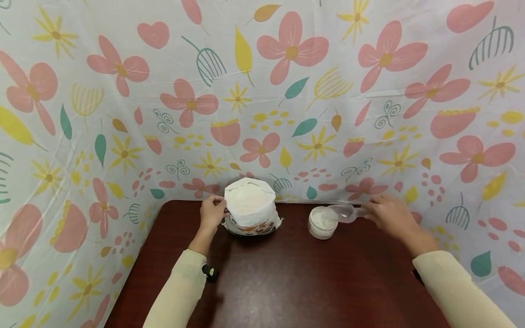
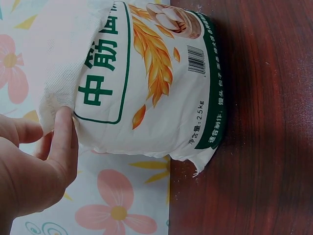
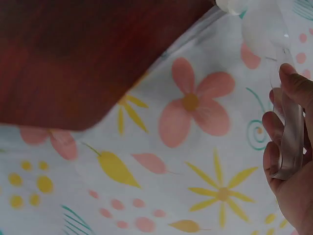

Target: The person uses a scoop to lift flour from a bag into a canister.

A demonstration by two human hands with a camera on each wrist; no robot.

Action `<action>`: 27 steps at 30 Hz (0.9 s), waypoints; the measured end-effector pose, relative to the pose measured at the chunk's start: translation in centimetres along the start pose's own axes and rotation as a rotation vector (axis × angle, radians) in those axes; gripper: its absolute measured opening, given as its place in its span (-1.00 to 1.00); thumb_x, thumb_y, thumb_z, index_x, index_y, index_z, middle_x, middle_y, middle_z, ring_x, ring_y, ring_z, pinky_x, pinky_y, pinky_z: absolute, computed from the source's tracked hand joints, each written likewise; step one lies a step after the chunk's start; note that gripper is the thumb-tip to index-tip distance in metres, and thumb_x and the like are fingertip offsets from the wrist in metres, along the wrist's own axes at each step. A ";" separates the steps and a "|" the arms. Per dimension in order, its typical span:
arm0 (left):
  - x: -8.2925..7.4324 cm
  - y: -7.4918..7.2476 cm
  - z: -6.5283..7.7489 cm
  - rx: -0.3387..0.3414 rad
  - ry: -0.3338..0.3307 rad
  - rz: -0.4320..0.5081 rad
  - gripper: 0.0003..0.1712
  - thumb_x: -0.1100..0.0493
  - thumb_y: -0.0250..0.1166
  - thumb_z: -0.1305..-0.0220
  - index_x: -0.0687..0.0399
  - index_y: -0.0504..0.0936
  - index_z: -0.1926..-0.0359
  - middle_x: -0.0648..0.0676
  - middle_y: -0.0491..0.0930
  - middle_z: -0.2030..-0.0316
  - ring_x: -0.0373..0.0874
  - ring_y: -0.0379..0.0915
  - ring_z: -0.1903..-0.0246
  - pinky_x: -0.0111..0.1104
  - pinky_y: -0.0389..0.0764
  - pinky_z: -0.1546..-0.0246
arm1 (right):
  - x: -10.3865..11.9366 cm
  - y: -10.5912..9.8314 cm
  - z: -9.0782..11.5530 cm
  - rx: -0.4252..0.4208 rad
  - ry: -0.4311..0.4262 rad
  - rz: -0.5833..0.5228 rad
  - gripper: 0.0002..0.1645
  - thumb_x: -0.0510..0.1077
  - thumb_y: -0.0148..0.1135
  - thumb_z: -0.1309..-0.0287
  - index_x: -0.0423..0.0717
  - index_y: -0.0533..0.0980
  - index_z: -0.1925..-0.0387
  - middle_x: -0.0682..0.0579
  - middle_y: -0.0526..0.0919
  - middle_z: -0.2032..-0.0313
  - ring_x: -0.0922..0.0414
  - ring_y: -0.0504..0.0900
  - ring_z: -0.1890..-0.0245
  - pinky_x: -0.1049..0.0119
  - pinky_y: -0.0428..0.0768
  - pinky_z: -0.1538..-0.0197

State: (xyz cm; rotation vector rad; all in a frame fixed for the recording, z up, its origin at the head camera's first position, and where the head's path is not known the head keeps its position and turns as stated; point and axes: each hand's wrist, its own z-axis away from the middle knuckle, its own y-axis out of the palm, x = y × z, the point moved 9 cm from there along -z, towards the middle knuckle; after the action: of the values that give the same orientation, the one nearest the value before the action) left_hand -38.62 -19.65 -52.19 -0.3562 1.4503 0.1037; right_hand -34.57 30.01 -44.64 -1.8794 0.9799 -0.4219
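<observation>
A white flour bag (image 1: pixel 256 228) with its top folded outward stands upright at the back of the table, and pale flour (image 1: pixel 248 197) shows inside. At its left, my left hand (image 1: pixel 212 212) pinches the folded rim between thumb and fingers. The left wrist view shows the bag's printed wheat ear (image 2: pixel 154 63) and barcode. My right hand (image 1: pixel 387 218), slightly blurred, grips the handle of a clear plastic scoop (image 3: pixel 291 142). In the head view the scoop's bowl is at the right rim of a small clear jar (image 1: pixel 321 233) holding white powder; whether they touch I cannot tell.
The dark reddish-brown table (image 1: pixel 283 282) ends at a flower-printed cloth (image 1: pixel 262 114) hanging behind it and at both sides. The bag and the jar stand near the back edge, with a stretch of tabletop between them.
</observation>
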 end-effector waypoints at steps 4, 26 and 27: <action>-0.1 -0.1 0.0 -0.001 -0.003 0.002 -0.76 0.29 0.20 -0.43 0.36 0.63 0.00 0.21 0.58 0.26 -0.11 0.69 0.45 0.11 0.79 0.02 | -0.3 0.7 1.5 -0.001 0.073 -0.023 -0.61 -0.21 0.69 0.24 -0.09 0.74 0.25 -0.02 0.67 0.37 -0.11 0.62 0.37 -0.08 0.65 0.39; 0.2 0.1 -0.1 -0.001 0.003 -0.006 -0.76 0.29 0.19 -0.43 0.37 0.63 0.01 0.20 0.60 0.26 -0.19 0.65 0.51 0.06 0.82 0.09 | 0.1 4.2 7.8 -0.004 0.508 -0.202 -0.63 -0.13 0.60 -0.02 0.01 0.72 0.08 0.00 0.71 0.20 -0.01 0.58 0.30 0.08 0.54 0.44; 0.3 0.1 -0.1 -0.001 0.003 -0.006 -0.76 0.29 0.19 -0.43 0.37 0.63 0.02 0.20 0.60 0.27 -0.19 0.66 0.51 0.06 0.82 0.09 | 0.2 4.1 7.8 -0.017 0.506 -0.201 -0.62 -0.14 0.61 0.00 0.01 0.72 0.09 0.00 0.71 0.21 0.00 0.58 0.31 0.10 0.53 0.44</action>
State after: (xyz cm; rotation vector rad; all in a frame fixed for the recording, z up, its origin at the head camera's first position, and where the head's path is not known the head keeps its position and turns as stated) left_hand -38.69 -19.65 -52.46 -0.3617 1.4519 0.0997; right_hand -31.30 33.45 -52.11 -1.9349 1.1199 -1.0482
